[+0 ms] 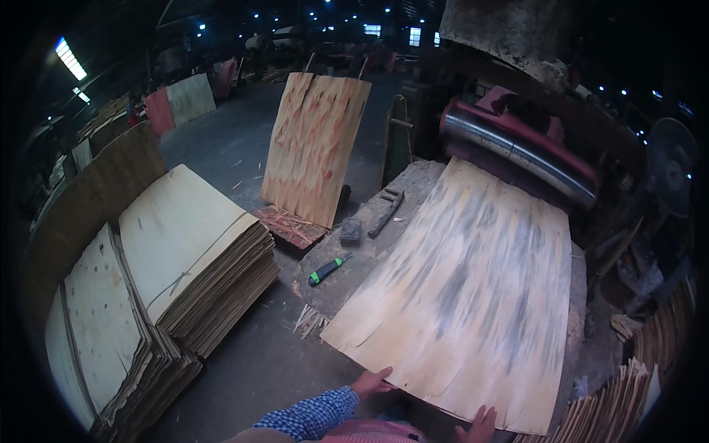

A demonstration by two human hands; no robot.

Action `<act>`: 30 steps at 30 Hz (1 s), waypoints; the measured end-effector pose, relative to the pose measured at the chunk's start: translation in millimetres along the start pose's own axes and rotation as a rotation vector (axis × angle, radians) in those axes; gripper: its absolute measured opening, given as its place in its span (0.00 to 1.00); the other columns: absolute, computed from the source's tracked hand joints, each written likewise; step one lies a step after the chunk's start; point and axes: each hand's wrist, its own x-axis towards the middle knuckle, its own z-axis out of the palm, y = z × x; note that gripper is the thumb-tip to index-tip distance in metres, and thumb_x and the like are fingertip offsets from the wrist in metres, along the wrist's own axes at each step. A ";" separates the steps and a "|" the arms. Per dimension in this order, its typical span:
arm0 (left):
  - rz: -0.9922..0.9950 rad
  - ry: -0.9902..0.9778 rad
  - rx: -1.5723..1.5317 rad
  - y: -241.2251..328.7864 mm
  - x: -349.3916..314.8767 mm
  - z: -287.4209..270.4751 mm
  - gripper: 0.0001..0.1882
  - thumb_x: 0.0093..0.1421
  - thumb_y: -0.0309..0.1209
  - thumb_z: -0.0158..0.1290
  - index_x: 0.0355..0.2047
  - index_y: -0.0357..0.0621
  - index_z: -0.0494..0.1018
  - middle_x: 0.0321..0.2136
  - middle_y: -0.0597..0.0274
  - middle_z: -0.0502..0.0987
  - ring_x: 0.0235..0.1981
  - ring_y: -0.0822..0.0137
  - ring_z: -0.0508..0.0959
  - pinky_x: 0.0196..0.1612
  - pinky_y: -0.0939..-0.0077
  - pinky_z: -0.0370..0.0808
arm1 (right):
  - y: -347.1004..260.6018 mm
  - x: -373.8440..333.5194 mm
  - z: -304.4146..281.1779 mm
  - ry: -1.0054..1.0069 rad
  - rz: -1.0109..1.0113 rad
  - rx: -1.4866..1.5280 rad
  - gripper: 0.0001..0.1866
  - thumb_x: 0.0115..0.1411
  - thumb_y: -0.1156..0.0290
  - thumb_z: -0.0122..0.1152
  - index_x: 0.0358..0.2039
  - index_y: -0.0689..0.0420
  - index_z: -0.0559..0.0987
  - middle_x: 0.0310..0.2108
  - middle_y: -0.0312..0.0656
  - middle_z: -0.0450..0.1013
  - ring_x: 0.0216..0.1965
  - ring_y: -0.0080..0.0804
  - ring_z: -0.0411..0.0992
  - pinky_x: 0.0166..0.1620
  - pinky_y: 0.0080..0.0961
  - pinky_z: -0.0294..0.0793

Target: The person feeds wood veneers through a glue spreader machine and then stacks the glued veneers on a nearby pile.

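A large veneer sheet (473, 295) lies on the worn worktable (369, 251), its long axis running from the steel roller (517, 151) at its far end toward the person. At its near edge, the left hand (373, 382) grips the left part and the right hand (481, 426) the right corner. Left of the sheet rests a green utility knife (329, 269); farther left stand tied veneer stacks (199, 266).

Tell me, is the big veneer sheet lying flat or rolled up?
Flat: the veneer sheet lies spread over the table, both hands at its near edge.
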 end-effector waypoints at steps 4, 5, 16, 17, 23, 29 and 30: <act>-0.012 -0.016 -0.029 -0.7 5.1 -5.1 0.25 0.67 0.42 0.50 0.56 0.36 0.64 0.44 0.50 0.79 0.37 0.62 0.84 0.36 0.76 0.80 | 0.7 1.0 5.7 0.041 -0.022 -0.031 0.50 0.53 0.49 0.66 0.67 0.63 0.54 0.66 0.65 0.49 0.67 0.60 0.49 0.67 0.46 0.52; 0.016 -0.045 -0.032 -4.8 12.4 -9.0 0.25 0.68 0.41 0.49 0.57 0.36 0.62 0.44 0.49 0.79 0.38 0.61 0.84 0.36 0.75 0.81 | -3.5 1.6 -0.3 0.111 -0.037 -0.067 0.47 0.53 0.50 0.66 0.66 0.62 0.57 0.64 0.63 0.54 0.65 0.59 0.54 0.65 0.46 0.57; 0.057 0.172 0.021 -24.2 43.0 -20.6 0.28 0.67 0.48 0.49 0.54 0.34 0.69 0.35 0.50 0.80 0.30 0.64 0.80 0.32 0.75 0.80 | 23.8 20.1 40.8 0.142 -0.032 0.028 0.54 0.49 0.51 0.70 0.69 0.55 0.50 0.68 0.61 0.47 0.69 0.59 0.47 0.64 0.49 0.56; 0.142 0.040 0.026 -25.8 44.2 -29.4 0.28 0.67 0.48 0.48 0.53 0.34 0.69 0.35 0.51 0.79 0.32 0.63 0.79 0.36 0.71 0.80 | 26.0 20.3 45.7 0.134 -0.036 0.052 0.56 0.48 0.52 0.71 0.70 0.54 0.49 0.69 0.60 0.46 0.69 0.58 0.47 0.64 0.49 0.56; 0.077 0.039 0.106 -10.1 23.1 -19.9 0.31 0.67 0.50 0.48 0.58 0.36 0.65 0.43 0.54 0.77 0.31 0.65 0.77 0.32 0.77 0.78 | 20.9 8.2 57.3 0.166 0.053 0.191 0.62 0.43 0.56 0.76 0.71 0.53 0.45 0.72 0.54 0.37 0.72 0.53 0.40 0.68 0.45 0.50; -0.017 -0.025 0.085 -2.1 64.3 -54.1 0.27 0.65 0.50 0.52 0.53 0.40 0.68 0.32 0.56 0.77 0.25 0.65 0.76 0.26 0.75 0.78 | 19.6 15.3 63.6 0.251 0.131 0.336 0.50 0.43 0.61 0.72 0.65 0.56 0.59 0.70 0.55 0.45 0.70 0.52 0.45 0.63 0.45 0.58; -0.007 -0.056 0.074 -1.5 80.6 -60.9 0.27 0.64 0.51 0.52 0.52 0.40 0.68 0.30 0.56 0.77 0.25 0.65 0.76 0.25 0.74 0.78 | 17.2 16.2 67.3 0.293 0.139 0.338 0.46 0.43 0.61 0.71 0.63 0.57 0.63 0.69 0.56 0.48 0.69 0.53 0.47 0.61 0.45 0.60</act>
